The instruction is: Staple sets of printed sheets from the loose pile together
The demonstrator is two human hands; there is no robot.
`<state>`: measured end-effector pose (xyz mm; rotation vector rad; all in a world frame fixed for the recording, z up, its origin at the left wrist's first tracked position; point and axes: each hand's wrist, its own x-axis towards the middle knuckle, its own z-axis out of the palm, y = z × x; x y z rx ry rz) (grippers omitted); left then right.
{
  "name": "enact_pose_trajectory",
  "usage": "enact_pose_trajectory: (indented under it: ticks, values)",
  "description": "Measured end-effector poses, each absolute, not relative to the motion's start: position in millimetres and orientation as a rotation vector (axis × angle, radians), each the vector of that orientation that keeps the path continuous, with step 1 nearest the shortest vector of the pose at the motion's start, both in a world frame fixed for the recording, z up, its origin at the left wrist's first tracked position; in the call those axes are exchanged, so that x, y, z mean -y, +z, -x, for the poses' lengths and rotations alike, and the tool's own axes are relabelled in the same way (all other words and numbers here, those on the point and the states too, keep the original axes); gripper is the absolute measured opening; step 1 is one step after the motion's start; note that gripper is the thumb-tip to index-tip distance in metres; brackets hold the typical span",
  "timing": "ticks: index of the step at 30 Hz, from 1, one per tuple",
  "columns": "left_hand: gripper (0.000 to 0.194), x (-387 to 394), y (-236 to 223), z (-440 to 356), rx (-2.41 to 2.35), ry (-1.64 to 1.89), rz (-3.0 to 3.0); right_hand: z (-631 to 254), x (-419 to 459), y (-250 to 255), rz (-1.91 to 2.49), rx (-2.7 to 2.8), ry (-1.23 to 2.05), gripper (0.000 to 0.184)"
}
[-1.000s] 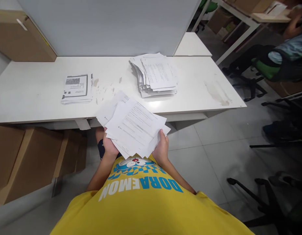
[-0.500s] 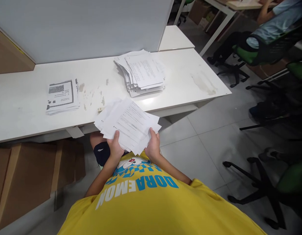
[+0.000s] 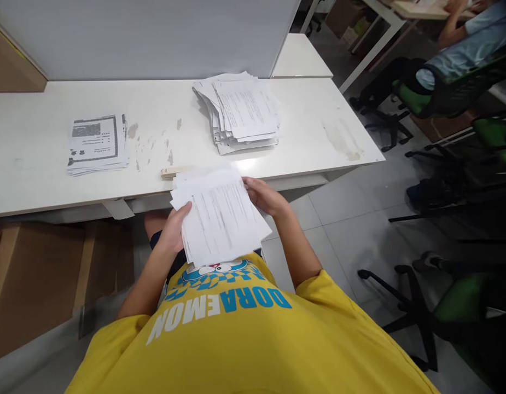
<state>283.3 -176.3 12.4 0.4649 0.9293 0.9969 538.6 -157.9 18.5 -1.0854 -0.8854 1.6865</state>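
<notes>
I hold a loose bundle of printed sheets [image 3: 220, 216] in front of my chest, over the front edge of a white desk [image 3: 39, 175]. My left hand [image 3: 173, 232] grips the bundle's left side, thumb on top. At the bundle's upper right edge my right hand [image 3: 264, 196] has its fingers on the paper. A thick, uneven pile of printed papers [image 3: 240, 112] lies on the desk beyond the bundle. A smaller, neat stack with a black-framed print [image 3: 97, 143] lies further left.
A small beige strip [image 3: 174, 172] lies by the desk edge, near worn marks. Cardboard boxes [image 3: 35, 284] stand under the desk at left. Green office chairs [image 3: 461, 306] stand at right, and another person [image 3: 466, 49] sits at the back right. A grey partition [image 3: 154, 33] backs the desk.
The sheets have been drawn together from a fanned spread into a tighter bundle. My right hand moved from the lower right corner up to the upper right edge. The view shifted slightly.
</notes>
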Motion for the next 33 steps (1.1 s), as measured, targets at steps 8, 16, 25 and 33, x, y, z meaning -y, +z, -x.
enact_pose_trajectory:
  ticks: [8, 16, 25, 33]
  values:
    - [0.049, 199, 15, -297, -0.95, 0.908, -0.221, -487, 166, -13, 1.03, 0.608, 1.779, 0.033]
    - [0.069, 201, -1, -294, -0.883, 1.075, -0.399, -483, 177, -10, 0.998, 0.52, 1.75, 0.03]
    - [0.059, 198, -4, -280, -0.936, 0.906, -0.559, -480, 180, 5, 0.97, 0.484, 1.617, 0.035]
    - [0.055, 197, -5, -271, -0.987, 0.735, -0.683, -484, 193, 8, 1.079, 0.467, 1.524, 0.033]
